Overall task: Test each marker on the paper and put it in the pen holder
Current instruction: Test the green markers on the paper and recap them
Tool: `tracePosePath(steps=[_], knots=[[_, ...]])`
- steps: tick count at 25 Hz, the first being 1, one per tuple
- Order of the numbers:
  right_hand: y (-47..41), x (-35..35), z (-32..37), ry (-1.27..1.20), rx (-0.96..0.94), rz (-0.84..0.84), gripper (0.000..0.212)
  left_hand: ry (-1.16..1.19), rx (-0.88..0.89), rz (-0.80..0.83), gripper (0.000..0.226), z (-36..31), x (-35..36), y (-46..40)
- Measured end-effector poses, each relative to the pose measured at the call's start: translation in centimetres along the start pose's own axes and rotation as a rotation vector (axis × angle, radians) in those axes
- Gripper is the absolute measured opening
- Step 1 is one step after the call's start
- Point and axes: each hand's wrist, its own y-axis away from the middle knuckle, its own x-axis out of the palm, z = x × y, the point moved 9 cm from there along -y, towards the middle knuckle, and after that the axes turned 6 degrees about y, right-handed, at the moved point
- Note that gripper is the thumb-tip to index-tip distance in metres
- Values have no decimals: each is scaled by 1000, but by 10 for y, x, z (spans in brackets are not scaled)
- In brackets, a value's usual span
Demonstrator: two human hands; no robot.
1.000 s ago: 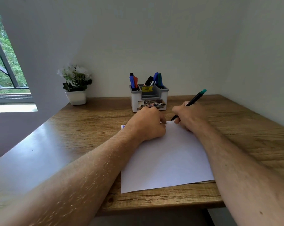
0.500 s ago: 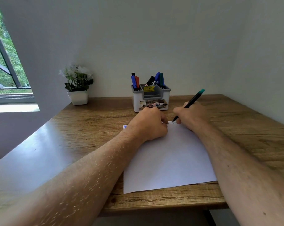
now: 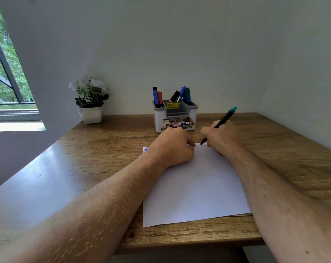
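A white sheet of paper (image 3: 197, 188) lies on the wooden desk (image 3: 104, 149). My right hand (image 3: 222, 138) grips a black marker with a green end (image 3: 225, 117), its tip touching the paper's far edge. My left hand (image 3: 173, 147) rests on the paper's far left part with fingers curled; something small may be held inside it, but it is hidden. A small blue scribble (image 3: 145, 149) shows at the paper's far left corner. Behind the hands stands the white and grey pen holder (image 3: 175, 115) with several markers in it.
A small white pot with white flowers (image 3: 90, 100) stands at the back left of the desk. Walls close the desk in at the back and right. A window (image 3: 7, 78) is at the left. The desk's near edge runs just below the paper.
The marker tip has made small moves at the paper's far edge. Both hands stay in nearly the same place; the view shifted slightly.
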Motion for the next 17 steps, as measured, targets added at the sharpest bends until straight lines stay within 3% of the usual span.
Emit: tracePosePath(steps=[13, 15, 17], knots=[[5, -7, 4, 91, -3, -61, 14, -16, -19, 3, 29, 2, 1, 1], [9, -11, 10, 28, -43, -72, 13, -13, -11, -1, 29, 2, 1, 0], [11, -13, 17, -82, -95, -69, 12, 132, -10, -58, 32, 3, -5, 0]])
